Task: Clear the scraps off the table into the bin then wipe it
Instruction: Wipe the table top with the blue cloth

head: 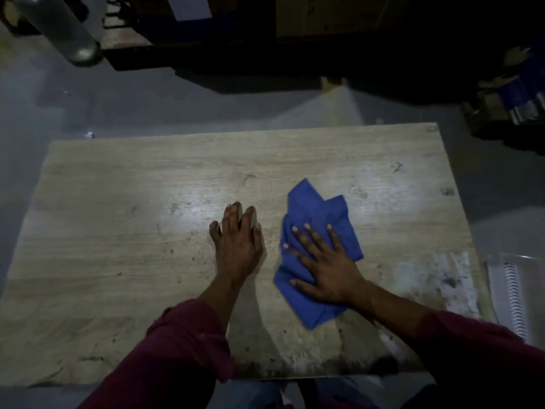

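My right hand [326, 262] presses flat, fingers spread, on the blue cloth [318, 252]; just left of the cloth, my left hand [239, 243] rests fingers-down on the counter [118, 231].

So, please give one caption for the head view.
Right hand presses blue cloth on wooden table; left hand rests beside.

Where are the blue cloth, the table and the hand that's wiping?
blue cloth [309, 202], head view, far bare fold beyond the fingers.
table [118, 231], head view, bare wooden top, left part.
right hand [327, 264], head view, back of the hand, pressing flat on the cloth.
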Demonstrator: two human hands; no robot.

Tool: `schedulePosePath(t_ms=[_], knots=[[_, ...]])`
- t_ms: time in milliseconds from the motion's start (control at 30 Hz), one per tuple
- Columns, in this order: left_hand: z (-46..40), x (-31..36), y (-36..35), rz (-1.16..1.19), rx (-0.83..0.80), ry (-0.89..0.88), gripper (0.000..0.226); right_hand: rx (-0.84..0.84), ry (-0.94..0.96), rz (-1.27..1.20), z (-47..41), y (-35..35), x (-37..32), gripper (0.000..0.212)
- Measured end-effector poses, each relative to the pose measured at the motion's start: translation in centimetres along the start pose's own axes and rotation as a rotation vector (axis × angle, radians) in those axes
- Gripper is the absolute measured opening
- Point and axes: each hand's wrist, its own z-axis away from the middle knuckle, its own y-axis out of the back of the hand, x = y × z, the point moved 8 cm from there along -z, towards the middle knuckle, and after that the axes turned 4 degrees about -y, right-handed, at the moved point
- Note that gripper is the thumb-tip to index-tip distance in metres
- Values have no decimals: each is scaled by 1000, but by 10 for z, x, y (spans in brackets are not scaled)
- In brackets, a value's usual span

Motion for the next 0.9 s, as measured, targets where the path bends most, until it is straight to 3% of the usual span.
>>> schedulePosePath(t_ms=[167, 267, 567, 900], knots=[[5, 5, 8, -14, 69, 4, 46, -30, 52, 23, -24, 0, 19, 83], [1, 4, 9, -36, 73, 4, 46, 43, -65, 32, -74, 3, 52, 82], [-3, 6, 12, -48, 74, 4, 46, 12, -314, 0, -206, 4, 138, 84], [-4, 2, 9, -25, 26, 12, 48, 10, -671, -46, -253, 3, 165, 76]])
